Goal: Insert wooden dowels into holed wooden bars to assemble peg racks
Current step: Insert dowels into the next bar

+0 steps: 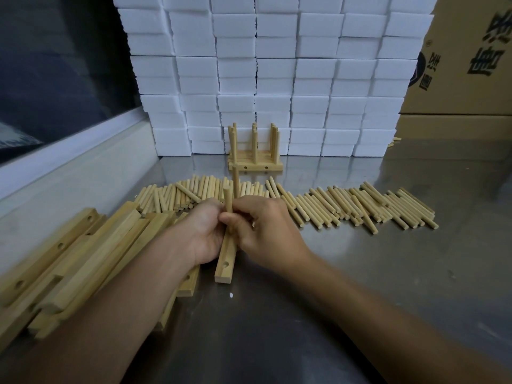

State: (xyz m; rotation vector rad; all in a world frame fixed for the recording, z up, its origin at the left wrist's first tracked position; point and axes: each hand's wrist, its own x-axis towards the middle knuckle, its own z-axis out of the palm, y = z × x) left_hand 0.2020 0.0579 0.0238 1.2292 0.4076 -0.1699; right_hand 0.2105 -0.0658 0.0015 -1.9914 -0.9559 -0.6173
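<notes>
Between my two hands, at the middle of the steel table, I hold a holed wooden bar with its near end pointing toward me, one empty hole showing close to that end. My left hand curls around the bar from its left side. My right hand pinches an upright dowel between thumb and fingers, its lower end down at the bar; whether it sits in a hole I cannot tell, since my fingers hide the spot. Just behind that one, a second dowel stands upright at the bar's far end.

Beyond my grip lies a long row of loose dowels, spreading mostly to the right. Left of my left hand is a heap of more bars. Farther off, straight ahead, finished peg racks stand stacked against a wall of white foam blocks, with a cardboard box to the right of them.
</notes>
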